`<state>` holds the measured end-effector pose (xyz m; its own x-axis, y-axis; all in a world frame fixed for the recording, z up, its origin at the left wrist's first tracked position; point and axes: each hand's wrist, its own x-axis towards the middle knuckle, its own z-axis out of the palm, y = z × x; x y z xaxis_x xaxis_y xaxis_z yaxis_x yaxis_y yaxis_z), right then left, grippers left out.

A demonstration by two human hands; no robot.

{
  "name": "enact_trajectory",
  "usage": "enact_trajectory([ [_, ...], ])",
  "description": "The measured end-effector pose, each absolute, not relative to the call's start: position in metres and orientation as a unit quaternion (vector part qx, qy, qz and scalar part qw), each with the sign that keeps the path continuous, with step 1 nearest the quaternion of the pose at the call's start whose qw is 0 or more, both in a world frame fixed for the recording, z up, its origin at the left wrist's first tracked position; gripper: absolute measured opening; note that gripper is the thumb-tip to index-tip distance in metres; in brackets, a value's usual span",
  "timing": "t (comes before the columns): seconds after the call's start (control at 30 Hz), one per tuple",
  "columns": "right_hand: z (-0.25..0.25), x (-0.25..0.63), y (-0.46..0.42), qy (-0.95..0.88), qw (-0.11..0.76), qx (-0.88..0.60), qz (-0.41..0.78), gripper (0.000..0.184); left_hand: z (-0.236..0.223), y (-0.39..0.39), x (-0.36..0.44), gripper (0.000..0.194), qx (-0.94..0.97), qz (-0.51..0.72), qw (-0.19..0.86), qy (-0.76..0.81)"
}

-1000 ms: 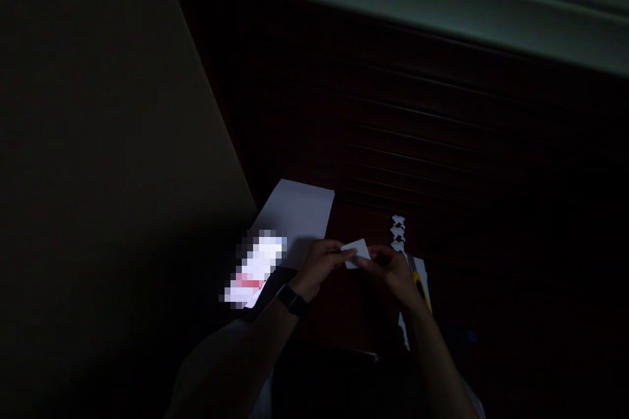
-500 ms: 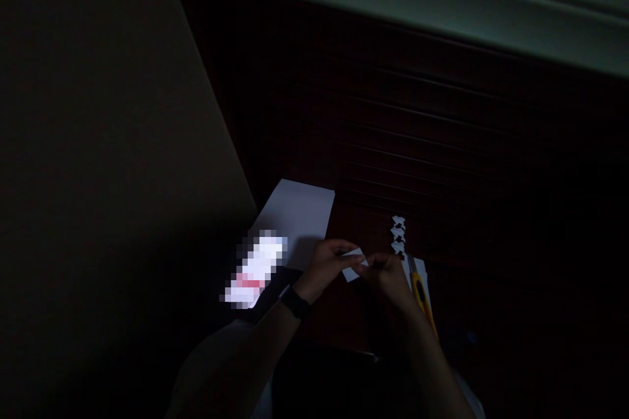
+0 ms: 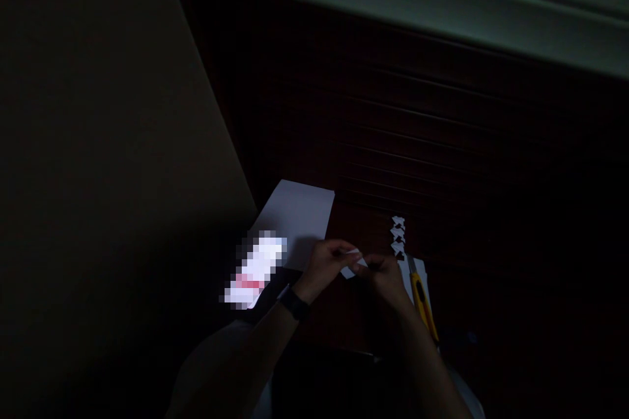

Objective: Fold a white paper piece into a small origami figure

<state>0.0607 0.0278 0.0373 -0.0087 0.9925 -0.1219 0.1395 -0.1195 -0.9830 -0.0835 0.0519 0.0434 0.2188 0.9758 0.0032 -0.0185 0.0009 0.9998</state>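
Between my hands is a small white piece of paper (image 3: 349, 272), held above the dark tabletop (image 3: 339, 321). My left hand (image 3: 324, 265) pinches its left and upper part, fingers closed. On the right edge, the thumb and fingers of my right hand (image 3: 387, 278) are closed too, covering part of the paper. Just beyond my right hand stand three small folded paper figures (image 3: 398, 236) in a row. A yellow utility knife (image 3: 423, 304) lies on white paper (image 3: 405, 275) beside my right wrist.
A large white paper sheet (image 3: 302, 209) lies left of my hands. Partly over it is a bright lit screen (image 3: 255, 272), its picture blurred into blocks. A wall (image 3: 122, 144) rises on the left, and dark slatted wood (image 3: 403, 124) stands behind the table. The scene is dim.
The small paper has turned and tilted between my fingers, less of its face now showing. My right hand has shifted slightly left and down, uncovering more of the utility knife.
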Motion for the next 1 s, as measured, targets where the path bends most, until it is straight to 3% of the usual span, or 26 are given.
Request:
enact_trajectory([
  [0.47, 0.031, 0.052, 0.026, -0.484, 0.448, -0.549, 0.514, 0.018, 0.047, 0.046, -0.082, 0.015, 0.633, 0.455, 0.441, 0.445],
  [1.0, 0.028, 0.057, 0.028, -0.497, 0.491, -0.528, 0.483, 0.012, 0.047, 0.043, -0.082, 0.016, 0.657, 0.476, 0.429, 0.398],
])
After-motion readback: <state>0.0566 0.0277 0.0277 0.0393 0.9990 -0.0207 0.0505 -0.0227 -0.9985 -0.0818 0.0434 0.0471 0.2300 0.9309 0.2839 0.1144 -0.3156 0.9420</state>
